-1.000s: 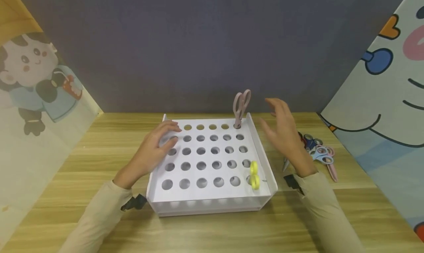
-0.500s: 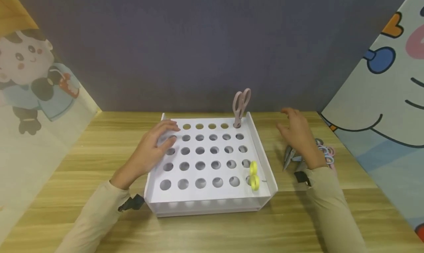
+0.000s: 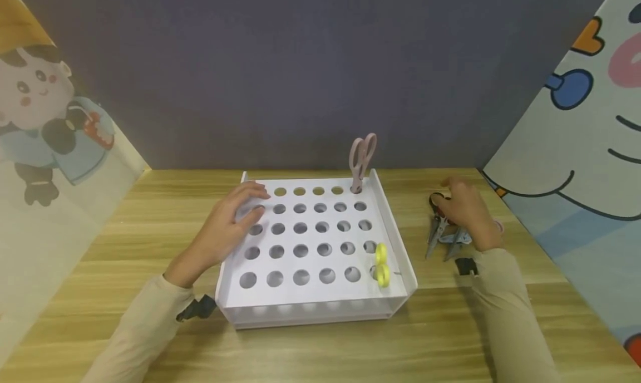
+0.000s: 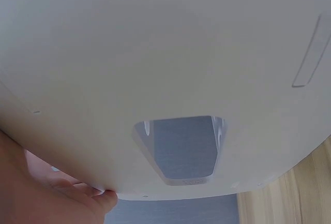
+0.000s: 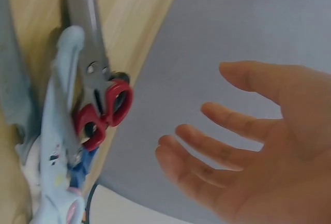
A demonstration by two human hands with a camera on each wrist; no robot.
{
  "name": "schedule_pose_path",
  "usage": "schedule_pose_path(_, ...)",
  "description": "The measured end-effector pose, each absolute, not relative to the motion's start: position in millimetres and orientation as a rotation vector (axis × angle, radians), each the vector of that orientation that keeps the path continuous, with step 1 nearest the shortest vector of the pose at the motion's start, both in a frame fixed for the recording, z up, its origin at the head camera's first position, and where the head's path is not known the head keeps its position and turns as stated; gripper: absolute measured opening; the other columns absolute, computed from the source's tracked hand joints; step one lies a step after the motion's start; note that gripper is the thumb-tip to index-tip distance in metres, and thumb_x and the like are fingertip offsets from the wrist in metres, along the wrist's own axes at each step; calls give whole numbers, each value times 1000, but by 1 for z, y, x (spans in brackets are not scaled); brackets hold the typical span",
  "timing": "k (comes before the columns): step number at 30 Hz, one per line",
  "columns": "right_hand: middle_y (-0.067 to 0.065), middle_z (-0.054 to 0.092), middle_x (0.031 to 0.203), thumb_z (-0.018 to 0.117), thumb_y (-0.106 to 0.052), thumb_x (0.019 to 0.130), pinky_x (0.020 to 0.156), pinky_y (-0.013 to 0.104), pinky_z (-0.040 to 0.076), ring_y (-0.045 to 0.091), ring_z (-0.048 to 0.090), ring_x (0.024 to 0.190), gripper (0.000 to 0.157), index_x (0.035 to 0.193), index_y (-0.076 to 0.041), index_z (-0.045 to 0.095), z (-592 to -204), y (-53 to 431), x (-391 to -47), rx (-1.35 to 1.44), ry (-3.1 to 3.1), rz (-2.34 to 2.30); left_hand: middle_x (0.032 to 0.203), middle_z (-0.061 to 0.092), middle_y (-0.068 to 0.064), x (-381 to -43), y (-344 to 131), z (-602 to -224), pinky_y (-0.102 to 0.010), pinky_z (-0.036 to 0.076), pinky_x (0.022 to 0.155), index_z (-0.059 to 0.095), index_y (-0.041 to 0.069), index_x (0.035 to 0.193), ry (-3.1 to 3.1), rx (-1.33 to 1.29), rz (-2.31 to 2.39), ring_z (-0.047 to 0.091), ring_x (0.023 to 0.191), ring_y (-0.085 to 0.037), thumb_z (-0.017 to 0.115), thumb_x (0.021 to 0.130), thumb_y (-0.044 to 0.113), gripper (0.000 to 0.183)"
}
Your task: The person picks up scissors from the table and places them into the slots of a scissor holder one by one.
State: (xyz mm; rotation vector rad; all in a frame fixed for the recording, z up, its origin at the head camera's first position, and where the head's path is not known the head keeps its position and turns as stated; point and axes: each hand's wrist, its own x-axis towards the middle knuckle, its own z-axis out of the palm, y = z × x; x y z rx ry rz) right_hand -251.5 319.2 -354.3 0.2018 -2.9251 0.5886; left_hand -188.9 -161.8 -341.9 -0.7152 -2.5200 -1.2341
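Observation:
A white rack [image 3: 300, 295] with rows of round holes stands on the table. My left hand [image 3: 225, 221] rests over its left wall, fingers extended and thumb toward the top panel. Mauve scissors [image 3: 358, 174] stand handles up in the back right hole. At the front right hole, a pair of scissors shows only its yellow handles [image 3: 383, 274]. My right hand [image 3: 467, 210] hovers over a pile of scissors, fingers apart and slightly bent, holding nothing. Nearest it lie red-handled scissors [image 5: 97, 79]; beside them are light blue scissors [image 5: 53, 151]. The hand and wrist hide part of the pile.
The wooden table [image 3: 175, 221] meets a grey wall [image 3: 310, 82] at the back. Cartoon-printed side panels [image 3: 596, 194] stand left and right. In the left wrist view, the rack's white side wall [image 4: 103, 79] has a cut-out.
My right hand has moved right and lowered from beside the rack to over the scissors pile. The left hand stays on the rack's left side.

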Motion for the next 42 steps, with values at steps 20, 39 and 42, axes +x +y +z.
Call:
schedule_pose_path(20, 29, 62, 91, 65, -30, 95, 67, 50, 50, 42, 60, 81, 48, 106, 15, 56, -376, 347, -250, 64, -3190, 416, 142, 53, -14, -187, -162, -339, -55, 20, 120, 64, 2, 120, -2524, -708, -1223, 34, 143, -33, 60, 96, 6, 25)
schedule_pose_path(39, 45, 50, 119, 63, -47, 93, 100, 72, 28, 62, 39, 115, 77, 125, 21, 48, -390, 348, -250, 32, -3178, 344, 143, 52, -11, -184, -161, -336, -56, 19, 120, 64, 3, 121, -2557, -682, -1220, 33, 145, -32, 59, 97, 8, 25)
schedule_pose_path(42, 43, 53, 114, 63, -48, 93, 96, 70, 31, 59, 42, 110, 74, 122, 20, 50, -391, 349, -250, 20, -3173, 374, 143, 52, -11, -184, -161, -336, -55, 20, 120, 64, 4, 120, -2556, -682, -1220, 33, 144, -31, 59, 97, 8, 24)
